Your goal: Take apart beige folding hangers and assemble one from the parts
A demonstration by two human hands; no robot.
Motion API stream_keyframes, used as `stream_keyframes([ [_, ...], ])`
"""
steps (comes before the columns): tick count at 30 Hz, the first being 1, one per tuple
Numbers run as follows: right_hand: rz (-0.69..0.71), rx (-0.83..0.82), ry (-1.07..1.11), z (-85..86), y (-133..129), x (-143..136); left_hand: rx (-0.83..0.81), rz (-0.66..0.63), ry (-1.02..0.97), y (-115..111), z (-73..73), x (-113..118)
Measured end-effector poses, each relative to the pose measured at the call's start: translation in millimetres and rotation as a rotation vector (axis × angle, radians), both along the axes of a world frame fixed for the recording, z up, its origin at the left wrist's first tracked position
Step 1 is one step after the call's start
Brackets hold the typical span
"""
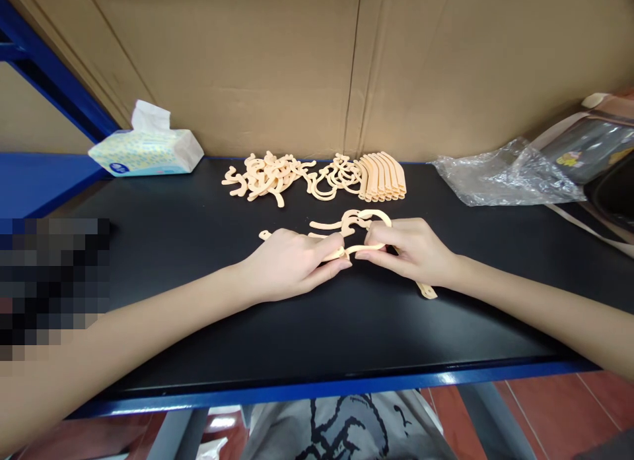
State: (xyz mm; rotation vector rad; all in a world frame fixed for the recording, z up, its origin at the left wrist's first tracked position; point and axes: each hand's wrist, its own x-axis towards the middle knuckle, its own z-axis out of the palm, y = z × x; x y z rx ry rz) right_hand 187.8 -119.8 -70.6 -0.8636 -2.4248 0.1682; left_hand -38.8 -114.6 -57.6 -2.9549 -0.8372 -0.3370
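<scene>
Head | left hand (296, 262), right hand (413, 249): pinched around curved cream pieces (364, 248) | tissue pack (158, 151): blue logo (117, 168) illegible

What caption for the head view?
Left hand and right hand hold curved beige pieces over a black tabletop, a beige heap behind.

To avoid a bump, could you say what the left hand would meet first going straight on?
Probably the curved piece in the right hand; depth is unclear, so they might be touching.

One head-worn view looks forward and down over both hands.
</scene>
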Motion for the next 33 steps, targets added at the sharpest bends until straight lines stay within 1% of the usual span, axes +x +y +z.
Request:
stream_keyframes([
  [2, -0.005, -0.025, 0.031, 1.1, -0.6, -1.4, 0.018, 0.017, 0.015, -0.4, -0.1, 0.9],
  [8, 0.031, -0.196, 0.115, 3.9, -1.7, -5.7, 0.084, 0.029, 0.032, -1.2, -1.3, 3.2],
  [16, 0.065, -0.260, 0.134, 3.4, 0.2, -2.8, 0.165, -0.038, 0.004, -1.2, -4.0, 1.7],
  [23, 0.129, -0.343, 0.173, 4.9, 0.6, -6.3, 0.185, -0.084, 0.011, 0.8, -6.1, 1.8],
  [30, 0.129, -0.479, 0.206, 5.8, 0.2, -7.4, 0.178, -0.079, 0.050, -0.8, -4.9, 3.0],
  [33, 0.116, -0.500, 0.212, 5.6, 0.6, -7.4, 0.164, -0.073, 0.050, -1.4, -3.9, 3.2],
])
